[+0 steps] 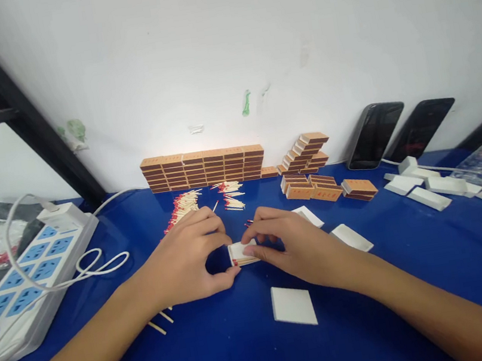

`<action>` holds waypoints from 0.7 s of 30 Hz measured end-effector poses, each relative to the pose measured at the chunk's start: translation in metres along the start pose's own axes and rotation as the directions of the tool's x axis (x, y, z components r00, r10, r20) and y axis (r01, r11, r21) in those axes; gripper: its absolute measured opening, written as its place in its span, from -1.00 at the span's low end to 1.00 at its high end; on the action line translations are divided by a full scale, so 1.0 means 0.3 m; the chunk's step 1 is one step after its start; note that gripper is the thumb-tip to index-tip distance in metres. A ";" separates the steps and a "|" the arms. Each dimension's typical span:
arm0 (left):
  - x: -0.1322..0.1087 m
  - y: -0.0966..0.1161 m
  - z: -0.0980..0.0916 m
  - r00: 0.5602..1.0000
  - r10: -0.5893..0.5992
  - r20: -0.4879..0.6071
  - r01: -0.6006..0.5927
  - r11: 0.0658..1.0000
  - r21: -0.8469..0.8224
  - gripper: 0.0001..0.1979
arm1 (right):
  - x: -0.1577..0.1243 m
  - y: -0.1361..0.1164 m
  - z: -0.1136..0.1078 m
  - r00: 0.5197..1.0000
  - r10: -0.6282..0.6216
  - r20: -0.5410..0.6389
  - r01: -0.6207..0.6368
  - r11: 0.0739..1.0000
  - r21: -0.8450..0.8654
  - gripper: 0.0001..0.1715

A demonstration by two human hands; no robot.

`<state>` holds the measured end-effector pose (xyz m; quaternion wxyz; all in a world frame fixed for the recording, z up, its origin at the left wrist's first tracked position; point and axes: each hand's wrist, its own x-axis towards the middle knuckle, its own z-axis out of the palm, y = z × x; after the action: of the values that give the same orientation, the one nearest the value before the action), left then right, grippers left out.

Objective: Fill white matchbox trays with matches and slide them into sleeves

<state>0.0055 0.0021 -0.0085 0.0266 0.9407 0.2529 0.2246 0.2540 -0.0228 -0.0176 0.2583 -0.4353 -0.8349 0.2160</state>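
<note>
Fingers (225, 240) both hands pinch matchbox tray (241, 253); blue table (230, 351) open nr edge.

On the table (231, 357), a small tray of matches (240, 253) sits between the left hand (189, 260) and the right hand (293, 245), both touching it. Behind the hands lie loose matches (190, 203), and behind those a stack of matchboxes (203, 168) stands against the wall (221, 45). Right of the stack lies a jumbled heap of boxes (306, 162). A flat sleeve (293, 305) lies in front of the right hand. A power strip (24, 279) lies far left; two phones (396, 130) lean on the wall at right.
</note>
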 end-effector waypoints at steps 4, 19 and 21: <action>-0.004 -0.006 -0.001 1.000 -0.011 0.012 0.011 1.000 0.005 -0.81 | 0.006 0.031 -0.058 0.990 0.006 -0.143 -0.028 0.988 -0.151 -0.87; -0.005 -0.013 -0.001 0.998 -0.043 0.035 0.043 0.999 0.015 -0.78 | 0.022 0.069 -0.056 0.995 0.087 0.048 -0.066 0.942 -0.330 -0.84; -0.008 -0.014 0.001 0.998 -0.046 0.036 0.045 0.999 0.021 -0.78 | 0.019 0.059 -0.068 0.998 0.063 0.026 -0.051 0.940 -0.339 -0.87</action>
<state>0.0017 0.0046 -0.0106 0.0269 0.9388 0.2761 0.2043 0.2747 -0.0061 -0.0109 0.1580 -0.4930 -0.8513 0.0850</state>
